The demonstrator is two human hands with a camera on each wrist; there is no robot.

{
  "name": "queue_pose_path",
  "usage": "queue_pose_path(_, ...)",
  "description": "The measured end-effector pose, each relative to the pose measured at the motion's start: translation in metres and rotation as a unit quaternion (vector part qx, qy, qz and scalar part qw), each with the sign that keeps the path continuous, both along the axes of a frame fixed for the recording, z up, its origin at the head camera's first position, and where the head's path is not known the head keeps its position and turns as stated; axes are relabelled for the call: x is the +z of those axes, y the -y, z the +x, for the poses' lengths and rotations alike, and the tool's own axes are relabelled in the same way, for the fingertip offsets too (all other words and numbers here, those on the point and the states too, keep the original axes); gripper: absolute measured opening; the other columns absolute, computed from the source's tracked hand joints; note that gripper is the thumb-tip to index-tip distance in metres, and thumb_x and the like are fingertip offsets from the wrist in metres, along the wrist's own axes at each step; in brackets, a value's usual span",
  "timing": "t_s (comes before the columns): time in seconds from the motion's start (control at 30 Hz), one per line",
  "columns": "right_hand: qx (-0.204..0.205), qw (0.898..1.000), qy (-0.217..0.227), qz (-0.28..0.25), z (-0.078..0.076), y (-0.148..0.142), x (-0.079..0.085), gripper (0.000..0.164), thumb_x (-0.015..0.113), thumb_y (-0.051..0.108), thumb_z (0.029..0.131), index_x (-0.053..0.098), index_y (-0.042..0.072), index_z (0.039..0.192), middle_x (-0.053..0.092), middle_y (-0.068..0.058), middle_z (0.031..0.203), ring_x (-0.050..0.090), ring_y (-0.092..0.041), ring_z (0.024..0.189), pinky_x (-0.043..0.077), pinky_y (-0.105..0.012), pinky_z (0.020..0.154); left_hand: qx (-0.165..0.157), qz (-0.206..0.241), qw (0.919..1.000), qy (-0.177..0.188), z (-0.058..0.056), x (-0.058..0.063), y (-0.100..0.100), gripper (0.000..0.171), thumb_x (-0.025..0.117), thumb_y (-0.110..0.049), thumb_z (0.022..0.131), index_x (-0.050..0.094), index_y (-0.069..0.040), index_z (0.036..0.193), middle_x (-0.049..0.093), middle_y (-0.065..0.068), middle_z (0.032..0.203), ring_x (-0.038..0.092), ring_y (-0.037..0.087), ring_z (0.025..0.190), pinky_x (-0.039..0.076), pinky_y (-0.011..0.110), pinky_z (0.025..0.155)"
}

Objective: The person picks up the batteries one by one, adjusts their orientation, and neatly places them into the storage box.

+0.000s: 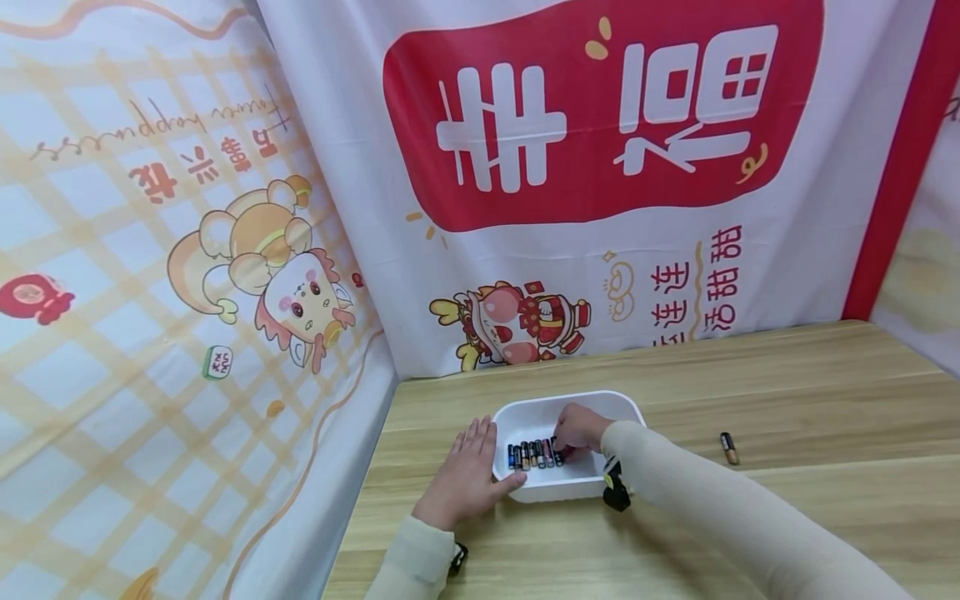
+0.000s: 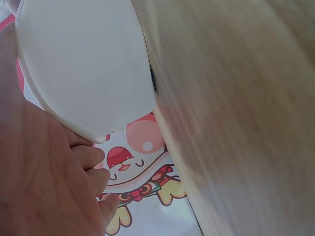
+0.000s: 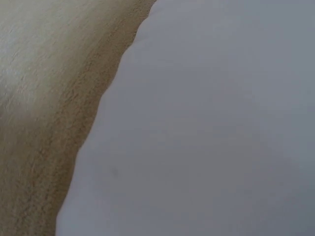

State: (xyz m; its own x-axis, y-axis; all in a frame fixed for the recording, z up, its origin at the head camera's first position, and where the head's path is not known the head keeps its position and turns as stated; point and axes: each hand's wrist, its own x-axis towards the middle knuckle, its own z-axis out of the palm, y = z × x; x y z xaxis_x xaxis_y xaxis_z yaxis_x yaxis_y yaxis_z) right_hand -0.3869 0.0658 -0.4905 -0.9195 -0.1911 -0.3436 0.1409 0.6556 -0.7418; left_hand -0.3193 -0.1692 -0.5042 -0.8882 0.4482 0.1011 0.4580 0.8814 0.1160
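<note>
A white plastic basin (image 1: pixel 562 492) stands on the table, with several small batteries (image 1: pixel 532 454) lined up side by side on its floor. My left hand (image 1: pixel 468 471) rests on the basin's left end, fingers extended along the rim and thumb at the near corner. The left wrist view shows this hand (image 2: pixel 49 167) against the basin's outer wall (image 2: pixel 83 64). Inside the basin, my right hand (image 1: pixel 581 429) has its fingers bent down and pinches the battery (image 1: pixel 558 451) at the row's right end. Its fingertips are partly hidden. The basin's wall (image 3: pixel 197 137) fills most of the right wrist view.
A single battery (image 1: pixel 729 448) lies on the wooden table (image 1: pixel 825 400) to the right of the basin. Printed cloth (image 1: pixel 600 275) hangs behind the table, and another patterned cloth (image 1: pixel 187 333) hangs along the left side.
</note>
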Motion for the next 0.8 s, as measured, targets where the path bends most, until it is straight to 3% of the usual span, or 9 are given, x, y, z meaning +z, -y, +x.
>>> queue_pose_path(0.8, -0.01, 1.0, 0.003, 0.012, -0.0054, 0.0053, -0.0051, 0.007, 0.073, -0.001, 0.08, 0.068, 0.002, 0.085, 0.065, -0.012, 0.079, 0.065, -0.024, 0.068, 0.057, -0.031, 0.059, -0.006, 0.006, 1.0, -0.001, -0.0001, 0.002, 0.0004, 0.102, 0.037, -0.075, 0.09, 0.014, 0.0, 0.155, 0.01, 0.017, 0.161, 0.008, 0.034, 0.146, 0.012, 0.05, 0.116)
